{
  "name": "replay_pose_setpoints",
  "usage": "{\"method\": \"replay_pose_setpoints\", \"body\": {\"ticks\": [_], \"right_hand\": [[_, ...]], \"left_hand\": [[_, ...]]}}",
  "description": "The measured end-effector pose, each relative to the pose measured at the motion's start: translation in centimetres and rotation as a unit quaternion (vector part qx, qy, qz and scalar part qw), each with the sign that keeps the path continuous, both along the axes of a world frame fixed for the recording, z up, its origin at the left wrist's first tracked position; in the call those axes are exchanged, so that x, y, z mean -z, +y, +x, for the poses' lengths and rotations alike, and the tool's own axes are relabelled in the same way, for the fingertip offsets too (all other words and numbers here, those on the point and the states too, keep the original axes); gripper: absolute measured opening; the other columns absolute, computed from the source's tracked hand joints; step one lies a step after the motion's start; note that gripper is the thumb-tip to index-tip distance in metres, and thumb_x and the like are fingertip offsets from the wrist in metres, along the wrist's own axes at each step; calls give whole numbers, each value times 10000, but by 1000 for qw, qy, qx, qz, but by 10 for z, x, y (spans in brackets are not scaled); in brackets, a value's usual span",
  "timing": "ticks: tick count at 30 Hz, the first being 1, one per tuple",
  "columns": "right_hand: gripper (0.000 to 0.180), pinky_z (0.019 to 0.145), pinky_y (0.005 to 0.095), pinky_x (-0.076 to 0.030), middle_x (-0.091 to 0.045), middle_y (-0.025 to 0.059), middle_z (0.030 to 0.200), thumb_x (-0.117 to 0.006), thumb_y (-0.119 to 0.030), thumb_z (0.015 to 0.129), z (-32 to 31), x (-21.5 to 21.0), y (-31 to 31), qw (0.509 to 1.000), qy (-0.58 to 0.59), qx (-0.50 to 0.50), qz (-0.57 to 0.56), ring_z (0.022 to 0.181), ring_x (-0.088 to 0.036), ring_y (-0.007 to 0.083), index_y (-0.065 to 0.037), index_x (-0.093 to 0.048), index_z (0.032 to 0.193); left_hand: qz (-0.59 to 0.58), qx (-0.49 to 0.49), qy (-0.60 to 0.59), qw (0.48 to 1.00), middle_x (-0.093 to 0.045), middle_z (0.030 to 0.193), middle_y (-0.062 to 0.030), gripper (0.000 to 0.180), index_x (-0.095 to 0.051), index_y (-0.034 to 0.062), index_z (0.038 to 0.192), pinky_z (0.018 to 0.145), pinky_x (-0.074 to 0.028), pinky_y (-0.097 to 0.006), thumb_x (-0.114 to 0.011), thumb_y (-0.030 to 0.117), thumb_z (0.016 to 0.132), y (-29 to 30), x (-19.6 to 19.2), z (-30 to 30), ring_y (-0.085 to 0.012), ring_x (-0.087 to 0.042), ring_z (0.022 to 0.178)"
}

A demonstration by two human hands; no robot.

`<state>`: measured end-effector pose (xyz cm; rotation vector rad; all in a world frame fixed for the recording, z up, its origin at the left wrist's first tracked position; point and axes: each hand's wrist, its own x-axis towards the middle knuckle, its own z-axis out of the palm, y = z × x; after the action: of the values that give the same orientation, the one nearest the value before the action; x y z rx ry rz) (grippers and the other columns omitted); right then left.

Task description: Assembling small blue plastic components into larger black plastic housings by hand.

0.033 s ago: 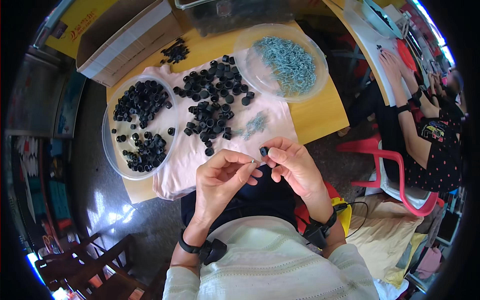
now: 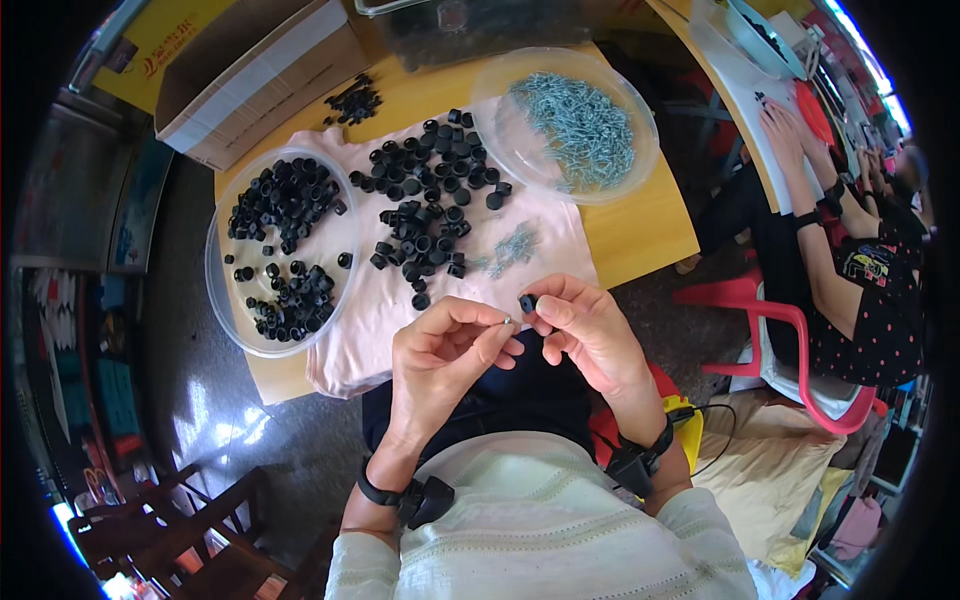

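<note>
My left hand (image 2: 445, 350) is closed, thumb and forefinger pinching a small silvery screw (image 2: 507, 321) whose tip shows; the rest is hidden by the fingers. Just to its right, my right hand (image 2: 592, 330) pinches a small black plastic cap (image 2: 528, 302) between thumb and fingertips. The screw and the cap are close but apart, above the near edge of a pink cloth (image 2: 360, 335). On that cloth lie many loose black caps (image 2: 410, 225) and a little heap of screws (image 2: 513, 248).
A clear round tray (image 2: 212, 285) of black caps stands at left. Another round tray (image 2: 503, 160) at the far right holds screws. Behind are a cardboard box (image 2: 260, 90), small black parts (image 2: 353, 101) and a plastic bin (image 2: 480, 35). A co-worker's hand (image 2: 785, 140) rests at a side table, near a red chair (image 2: 790, 310).
</note>
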<state>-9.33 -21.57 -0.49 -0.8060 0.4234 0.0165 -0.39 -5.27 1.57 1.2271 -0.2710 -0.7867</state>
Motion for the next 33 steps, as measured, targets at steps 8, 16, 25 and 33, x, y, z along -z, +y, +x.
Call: {"method": "replay_pose_setpoints", "body": {"ticks": [8, 16, 25, 33], "right_hand": [[229, 516, 190, -494, -646, 26, 878, -651, -180, 899, 1, -6, 13, 1000, -9, -25, -13, 749, -568, 54, -23, -639, 1065], [210, 534, 200, -518, -651, 37, 895, -643, -155, 902, -1, -9, 20, 999, -13, -28, -32, 775, -593, 60, -10, -645, 1054], [191, 651, 219, -554, -662, 85, 933, -629, -84, 903, -11, -8, 41, 993, -4, 23, -112, 792, -642, 107, 25, -629, 1060], [188, 625, 240, -570, -668, 98, 918, -631, -93, 898, -7, 1, 51, 992, -18, 24, -121, 777, -654, 129, 29, -626, 1041]], "left_hand": [[7, -34, -67, 997, -649, 873, -68, 100, -645, -29, 943, 637, -527, -213, -657, -30, 843, 9, 4, -3, -115, -638, 718], [124, -46, -404, 905, -628, 884, -74, 215, -659, 3, 956, 610, -508, -244, -686, -84, 761, 17, -9, -8, -131, -615, 694], [180, -42, -540, 821, -630, 910, -104, 220, -662, 2, 942, 621, -528, -253, -691, -92, 745, 25, -8, -15, -176, -645, 739], [45, 10, -181, 982, -633, 978, -105, 168, -649, -46, 980, 713, -539, -237, -660, -74, 814, 40, 11, -6, -149, -652, 825]]}}
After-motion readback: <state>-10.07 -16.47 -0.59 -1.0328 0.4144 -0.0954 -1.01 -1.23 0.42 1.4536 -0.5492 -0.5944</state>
